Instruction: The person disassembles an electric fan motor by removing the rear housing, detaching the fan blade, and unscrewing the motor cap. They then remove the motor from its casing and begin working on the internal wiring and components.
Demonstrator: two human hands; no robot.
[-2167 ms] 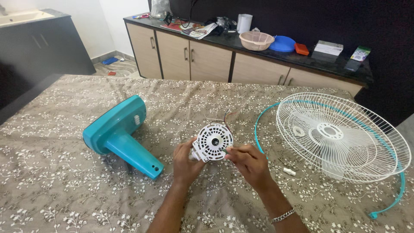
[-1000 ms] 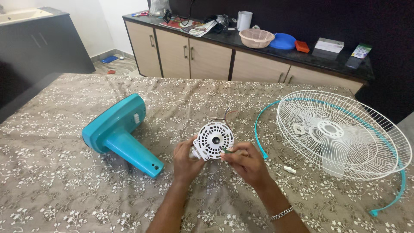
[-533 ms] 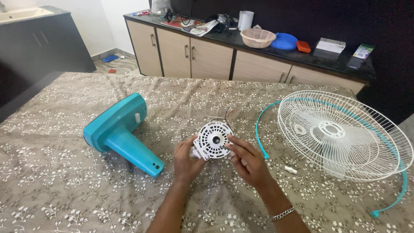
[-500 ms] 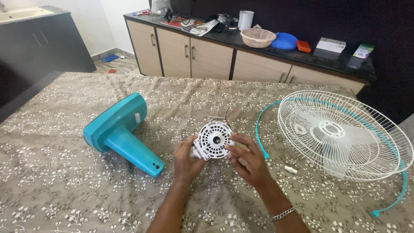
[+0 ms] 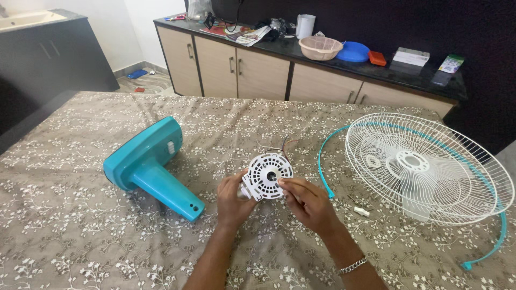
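The left hand (image 5: 232, 200) clamps its grip on the white motor housing (image 5: 266, 175), raised between teal fan base (image 5: 148, 161) and wire guard (image 5: 427, 166), while right hand (image 5: 307, 203) fingertips pinch together at its hub.

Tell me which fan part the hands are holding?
The small round white motor. Both the left hand and right hand hold it. The teal base lies apart on the left; the wire cage lies apart on the right.
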